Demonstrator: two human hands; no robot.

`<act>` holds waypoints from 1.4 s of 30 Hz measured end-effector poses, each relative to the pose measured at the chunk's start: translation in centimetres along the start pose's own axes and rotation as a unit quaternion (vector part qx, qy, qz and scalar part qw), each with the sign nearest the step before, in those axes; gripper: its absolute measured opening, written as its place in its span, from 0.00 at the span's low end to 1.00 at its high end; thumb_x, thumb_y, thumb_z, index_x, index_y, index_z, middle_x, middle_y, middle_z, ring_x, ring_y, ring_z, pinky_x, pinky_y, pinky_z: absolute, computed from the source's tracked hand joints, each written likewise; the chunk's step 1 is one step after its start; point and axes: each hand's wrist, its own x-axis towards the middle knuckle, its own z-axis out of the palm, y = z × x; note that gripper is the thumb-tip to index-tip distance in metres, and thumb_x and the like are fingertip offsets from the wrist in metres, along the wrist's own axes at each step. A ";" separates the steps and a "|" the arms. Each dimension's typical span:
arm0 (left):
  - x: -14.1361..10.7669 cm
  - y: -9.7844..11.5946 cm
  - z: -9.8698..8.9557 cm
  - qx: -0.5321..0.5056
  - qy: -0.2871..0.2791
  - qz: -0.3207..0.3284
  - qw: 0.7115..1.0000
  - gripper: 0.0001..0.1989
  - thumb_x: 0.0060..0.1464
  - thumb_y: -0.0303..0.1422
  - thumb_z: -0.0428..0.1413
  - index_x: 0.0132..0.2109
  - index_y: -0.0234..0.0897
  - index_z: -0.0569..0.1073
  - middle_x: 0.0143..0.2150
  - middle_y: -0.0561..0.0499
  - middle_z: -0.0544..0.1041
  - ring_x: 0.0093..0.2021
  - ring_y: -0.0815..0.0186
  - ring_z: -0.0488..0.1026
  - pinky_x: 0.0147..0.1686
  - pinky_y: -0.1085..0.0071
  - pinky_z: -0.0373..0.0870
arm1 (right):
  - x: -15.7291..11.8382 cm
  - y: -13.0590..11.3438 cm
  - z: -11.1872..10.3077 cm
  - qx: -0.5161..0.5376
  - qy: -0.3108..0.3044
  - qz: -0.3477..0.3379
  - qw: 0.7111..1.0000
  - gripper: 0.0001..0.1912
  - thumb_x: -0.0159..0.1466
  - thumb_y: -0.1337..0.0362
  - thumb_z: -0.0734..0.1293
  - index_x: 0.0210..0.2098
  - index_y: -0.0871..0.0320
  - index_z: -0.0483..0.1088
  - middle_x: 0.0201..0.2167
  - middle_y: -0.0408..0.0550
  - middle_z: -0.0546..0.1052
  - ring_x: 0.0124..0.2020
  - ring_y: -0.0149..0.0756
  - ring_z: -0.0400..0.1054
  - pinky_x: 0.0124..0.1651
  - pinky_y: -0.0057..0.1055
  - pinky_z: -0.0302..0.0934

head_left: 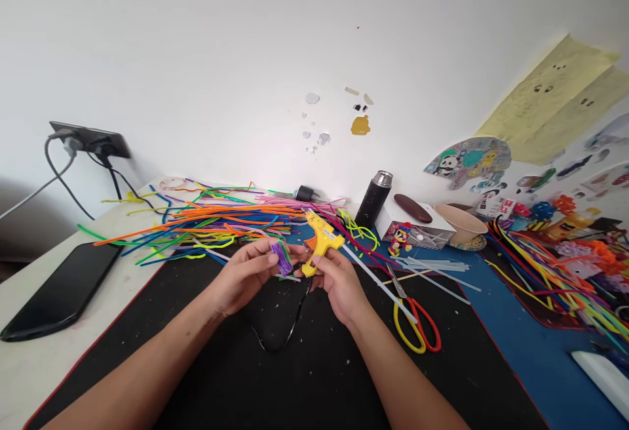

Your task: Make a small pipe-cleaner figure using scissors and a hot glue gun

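Hands: left hand (248,276) pinches a purple piece (282,259); right hand (341,282) grips a yellow glue gun (325,241) just beside it, above the mat (221,377).
Worktop (24,368): pale left, blue right, black mat between; white wall (196,56) behind.
Behind hands: many loose pipe cleaners (236,214), partly hidden.
Right of hands: scissors (417,325), glue stick crossing them in view.
Counts: one flask (374,199), one figurine (400,240), one bowl (462,220), one black device (63,289).

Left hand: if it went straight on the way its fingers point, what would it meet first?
The left hand would probably meet the yellow glue gun held in the right hand; one view leaves depth unclear.
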 end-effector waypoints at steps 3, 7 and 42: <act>0.5 0.9 -1.5 0.012 0.058 0.049 0.997 0.13 0.53 0.36 0.68 0.45 0.36 0.84 0.49 0.39 0.84 0.53 0.47 0.79 0.54 0.56 0.74 | 1.1 -1.2 0.7 0.001 -0.012 -0.027 1.000 0.13 0.60 0.56 0.74 0.38 0.59 0.75 0.36 0.50 0.82 0.31 0.38 0.78 0.25 0.25 0.64; 1.1 1.1 -2.8 0.016 0.129 0.081 0.988 0.12 0.52 0.37 0.68 0.43 0.35 0.84 0.49 0.41 0.84 0.47 0.54 0.80 0.49 0.63 0.77 | 2.6 -1.8 2.2 0.051 -0.040 -0.068 0.996 0.18 0.63 0.50 0.73 0.44 0.57 0.74 0.26 0.43 0.79 0.24 0.35 0.74 0.23 0.26 0.64; 1.4 0.5 -3.0 0.141 0.206 0.146 0.957 0.12 0.46 0.39 0.73 0.35 0.38 0.85 0.33 0.49 0.82 0.34 0.64 0.74 0.38 0.69 0.69 | 1.7 0.6 0.7 -0.193 -0.030 -0.086 0.977 0.30 0.67 0.39 0.67 0.23 0.58 0.69 0.12 0.41 0.68 0.12 0.27 0.62 0.21 0.25 0.59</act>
